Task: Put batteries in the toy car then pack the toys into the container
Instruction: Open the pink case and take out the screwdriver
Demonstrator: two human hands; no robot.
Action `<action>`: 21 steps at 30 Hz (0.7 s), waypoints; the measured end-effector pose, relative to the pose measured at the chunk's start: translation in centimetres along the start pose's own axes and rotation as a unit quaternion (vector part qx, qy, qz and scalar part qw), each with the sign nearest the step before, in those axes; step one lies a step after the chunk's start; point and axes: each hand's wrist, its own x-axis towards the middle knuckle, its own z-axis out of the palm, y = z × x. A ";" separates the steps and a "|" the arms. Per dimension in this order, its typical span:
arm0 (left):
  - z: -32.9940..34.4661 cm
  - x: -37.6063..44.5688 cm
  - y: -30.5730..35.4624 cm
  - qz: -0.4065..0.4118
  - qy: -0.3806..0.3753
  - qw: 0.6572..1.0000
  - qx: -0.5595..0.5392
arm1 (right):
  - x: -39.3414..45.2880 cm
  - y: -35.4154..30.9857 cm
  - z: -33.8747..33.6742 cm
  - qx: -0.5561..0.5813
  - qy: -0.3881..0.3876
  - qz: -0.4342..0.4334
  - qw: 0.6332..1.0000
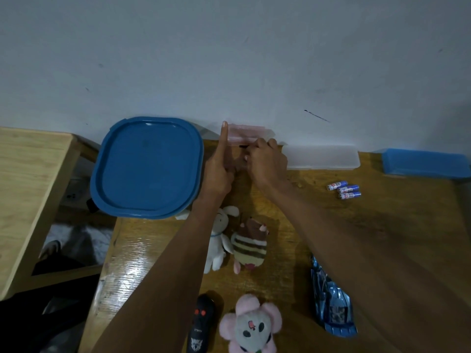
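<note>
**Ana:** Against the wall at the back of the wooden table (pixel 382 225) stands the big blue-lidded plastic container (pixel 146 166), its near-left corner hanging over the table's edge. What's next in size?

**Ben:** Near the front-right edge lies the shiny blue plastic toy car (pixel 331 301), well apart from the three small blue batteries (pixel 344 191). It looks light, rigid and slick, so I'd hold it by its flanks. The batteries may roll.

**Ana:** And the hands?

**Ben:** Both are at a small pink clear plastic case (pixel 246 132) by the wall. On the left hand (pixel 219 169) the forefinger points straight up, the other fingers curled. The right hand (pixel 266 161) has curled fingers, seemingly pinching something small and dark; I can't tell what.

**Ana:** Room to work?

**Ben:** Bare wood between car and batteries; plush toys crowd the middle.
</note>
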 end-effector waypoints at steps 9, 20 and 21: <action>-0.3 -0.2 1.0 -0.003 0.006 1.000 -0.007 | 0.3 -0.3 -0.1 -0.025 -0.012 -0.012 1.000; -0.2 0.0 1.0 -0.011 0.006 1.000 -0.015 | 0.5 -0.2 0.2 -0.030 -0.010 -0.004 0.999; -0.2 0.0 1.0 -0.011 0.008 1.000 -0.014 | 0.4 -0.3 0.2 -0.025 -0.008 -0.002 1.000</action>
